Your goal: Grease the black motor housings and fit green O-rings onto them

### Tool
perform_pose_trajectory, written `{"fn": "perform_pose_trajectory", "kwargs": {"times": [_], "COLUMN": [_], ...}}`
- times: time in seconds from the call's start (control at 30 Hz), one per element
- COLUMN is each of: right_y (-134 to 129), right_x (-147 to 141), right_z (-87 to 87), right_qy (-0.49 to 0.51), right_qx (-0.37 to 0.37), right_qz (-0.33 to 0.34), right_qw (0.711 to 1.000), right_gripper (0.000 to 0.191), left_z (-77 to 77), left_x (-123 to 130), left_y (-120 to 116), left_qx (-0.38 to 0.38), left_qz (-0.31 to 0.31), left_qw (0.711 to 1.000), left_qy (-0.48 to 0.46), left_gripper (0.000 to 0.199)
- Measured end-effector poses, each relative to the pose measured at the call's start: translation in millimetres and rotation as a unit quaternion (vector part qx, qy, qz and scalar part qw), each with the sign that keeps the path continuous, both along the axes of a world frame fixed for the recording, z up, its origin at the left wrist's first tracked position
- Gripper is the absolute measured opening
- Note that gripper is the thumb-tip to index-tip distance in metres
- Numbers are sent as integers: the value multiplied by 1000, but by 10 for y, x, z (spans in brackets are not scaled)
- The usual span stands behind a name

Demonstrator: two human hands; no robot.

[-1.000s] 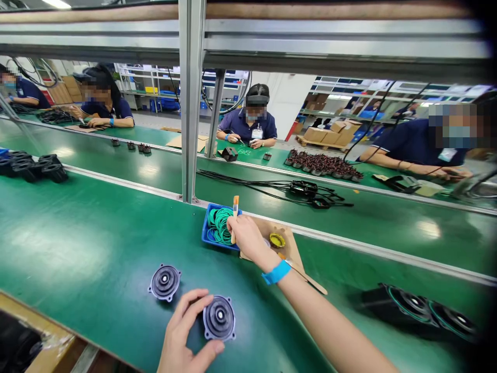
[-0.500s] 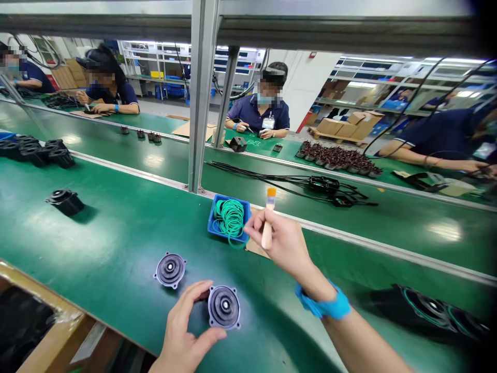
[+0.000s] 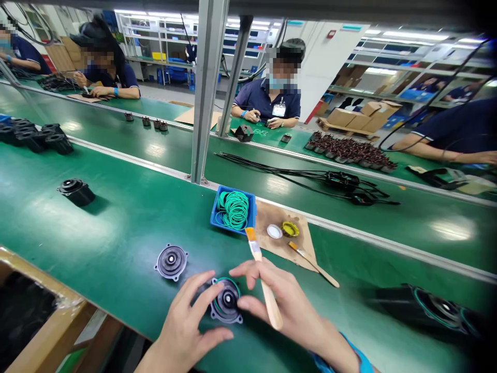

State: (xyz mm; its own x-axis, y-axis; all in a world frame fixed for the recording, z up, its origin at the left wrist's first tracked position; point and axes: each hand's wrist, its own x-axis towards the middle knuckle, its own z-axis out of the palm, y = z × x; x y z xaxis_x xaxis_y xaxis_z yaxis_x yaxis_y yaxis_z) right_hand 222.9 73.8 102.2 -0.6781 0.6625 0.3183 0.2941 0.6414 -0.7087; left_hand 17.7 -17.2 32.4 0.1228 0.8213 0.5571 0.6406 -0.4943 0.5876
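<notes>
**Crowded bench, two hands around one round black part**

So the round part (image 3: 229,300) sits on the green bench (image 3: 116,248) right between the hands, face up, with a green ring (image 3: 229,280) showing around its upper edge. The left hand (image 3: 184,318) is spread wide around the near left side, fingers over the rim and blocking some of it. Can't tell if they're pressing or just hovering. The right hand (image 3: 285,295) comes in from the other side, gripping a wooden-handled brush (image 3: 272,306) with thumb and forefinger parted near the part. The hands are apart from each other.

Another round part (image 3: 171,261) lies just left. Past the hands there's a blue bin (image 3: 226,228) of green rings (image 3: 236,210), and the brush's bristles overlap its near corner from this angle. Beside it, a stained cardboard sheet (image 3: 267,248) holds a white cap (image 3: 274,231) and a yellow cup (image 3: 290,229), with a second brush (image 3: 318,268) sticking off its edge.

Black housings (image 3: 407,305) sit off to the right, kinda blurry, and a lone housing (image 3: 76,192) stands over left. The metal post (image 3: 212,93) cuts up the view of the co-workers opposite.
</notes>
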Motion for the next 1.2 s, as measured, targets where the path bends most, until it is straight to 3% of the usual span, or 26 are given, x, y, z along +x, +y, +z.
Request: {"fn": "perform_pose_trajectory", "kwargs": {"times": [0.07, 0.17, 0.33, 0.5, 0.73, 0.83, 0.93, 0.97, 1.07, 1.2], "right_y": [-50, -151, -358, -532, -549, -492, -440, -428, -401, -362], "right_x": [56, 94, 108, 94, 76, 94, 142, 164, 234, 310], "right_z": [-21, -113, -294, -414, -416, -348, -222, -169, -15, 62], "right_qy": [-8, -12, 4, 25, 12, 65, 149, 174, 257, 286], "right_qx": [61, 143, 219, 281, 339, 292, 129, 65, -84, -178], "right_qz": [32, 35, -40, -100, -37, -12, -33, -46, -69, -122], "right_qw": [998, 989, 975, 954, 940, 954, 980, 982, 960, 934], "right_gripper": [37, 28, 11, 11, 43, 26, 10, 14, 38, 53], "left_z": [-8, -31, -56, -41, -50, -87, -114, -117, -111, -104], "left_x": [3, 22, 71, 159, 247, 249, 244, 243, 238, 227], "left_y": [12, 22, 4, -28, -96, -117, -128, -129, -130, -116], "left_qx": [19, 41, 102, 148, 126, 114, 61, 40, -11, -66], "left_qz": [6, 17, 27, 45, 43, 34, 50, 66, 119, 121], "left_qw": [1000, 999, 994, 988, 991, 991, 993, 991, 982, 981], "left_qy": [7, -13, 9, 20, -34, -58, -92, -109, -147, -134], "left_gripper": [54, 45, 24, 11, 27, 28, 15, 12, 44, 64]}}
